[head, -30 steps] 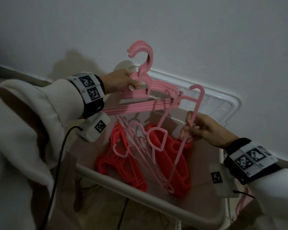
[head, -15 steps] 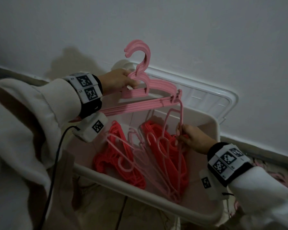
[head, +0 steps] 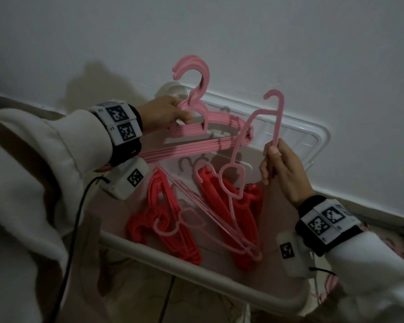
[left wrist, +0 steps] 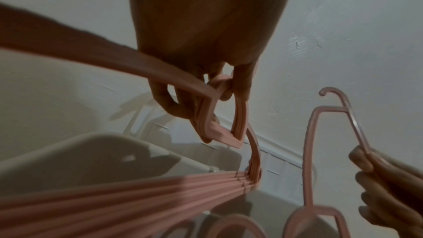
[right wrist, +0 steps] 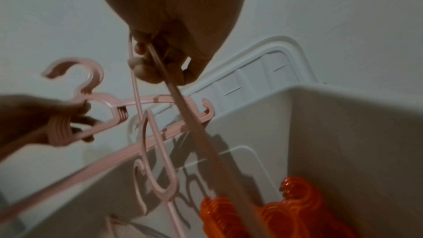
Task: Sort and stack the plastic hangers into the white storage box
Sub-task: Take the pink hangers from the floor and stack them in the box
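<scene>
The white storage box (head: 196,273) stands against the wall (head: 289,43), with its clear lid (head: 313,136) propped upright between the box's far side and the wall. Inside the box lie two stacks of red hangers (head: 233,220), one to the left and one to the right, with several loose thin pink hangers (head: 189,220) lying across and between them.

Above the box's far left portion, the left hand (head: 163,113) grips a bundle of pink hangers (head: 210,131) at the neck below the hooks; its fingers curl through the bundle's upper frame, as the left wrist view confirms. The hooks point upward and the bars extend back toward the left sleeve.

To the right of the bundle, the right hand (head: 282,166) pinches a single thin pink hanger (head: 275,117) by one arm between thumb and fingers. This hanger hangs tilted, hook uppermost, its lower end down among the loose hangers in the box, and it crosses the right end of the bundle.
</scene>
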Motion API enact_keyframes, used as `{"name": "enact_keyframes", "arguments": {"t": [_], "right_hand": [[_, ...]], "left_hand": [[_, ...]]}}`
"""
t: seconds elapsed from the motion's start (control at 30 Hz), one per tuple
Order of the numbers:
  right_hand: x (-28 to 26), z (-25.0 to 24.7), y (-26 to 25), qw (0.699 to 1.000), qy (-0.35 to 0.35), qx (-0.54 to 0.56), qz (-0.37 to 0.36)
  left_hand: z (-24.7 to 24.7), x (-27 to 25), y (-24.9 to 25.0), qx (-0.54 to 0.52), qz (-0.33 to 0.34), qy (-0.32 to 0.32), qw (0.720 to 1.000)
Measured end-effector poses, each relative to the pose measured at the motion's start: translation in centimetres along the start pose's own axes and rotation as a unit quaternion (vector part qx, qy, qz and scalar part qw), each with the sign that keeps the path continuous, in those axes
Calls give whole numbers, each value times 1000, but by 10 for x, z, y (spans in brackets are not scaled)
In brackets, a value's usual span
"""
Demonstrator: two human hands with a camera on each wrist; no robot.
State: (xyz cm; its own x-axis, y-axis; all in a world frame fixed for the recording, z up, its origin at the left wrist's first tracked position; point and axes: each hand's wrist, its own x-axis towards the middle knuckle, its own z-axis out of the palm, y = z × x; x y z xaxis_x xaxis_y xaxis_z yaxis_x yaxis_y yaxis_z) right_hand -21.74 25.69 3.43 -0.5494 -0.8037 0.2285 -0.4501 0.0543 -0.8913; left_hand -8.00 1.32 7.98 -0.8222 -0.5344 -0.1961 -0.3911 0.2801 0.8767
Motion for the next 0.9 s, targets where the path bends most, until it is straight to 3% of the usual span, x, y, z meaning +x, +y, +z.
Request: {"name": "enact_keyframes", "arguments": {"t": [0.07,0.2,0.3,0.5,0.8,0.9], "right_hand": [[3,-3,-4,994,53,98,15],[10,-10,-7,951,115,277,69],[14,-17,-11,930,159,312,110],[25,-28,-17,891,232,372,115],[40,-29,-13,879,222,401,129],[45,-35,-13,876,223,408,130]], "left_hand": [[0,1,-1,-12,-5,0,1000],[3,-1,-2,-18,-20,-3,1000],[5,-4,-1,-5,-34,4,999],[14,-11,-5,-82,-59,-11,995],[43,-32,0,-146,-16,-135,980],[52,-37,6,-172,-4,-139,975]]}}
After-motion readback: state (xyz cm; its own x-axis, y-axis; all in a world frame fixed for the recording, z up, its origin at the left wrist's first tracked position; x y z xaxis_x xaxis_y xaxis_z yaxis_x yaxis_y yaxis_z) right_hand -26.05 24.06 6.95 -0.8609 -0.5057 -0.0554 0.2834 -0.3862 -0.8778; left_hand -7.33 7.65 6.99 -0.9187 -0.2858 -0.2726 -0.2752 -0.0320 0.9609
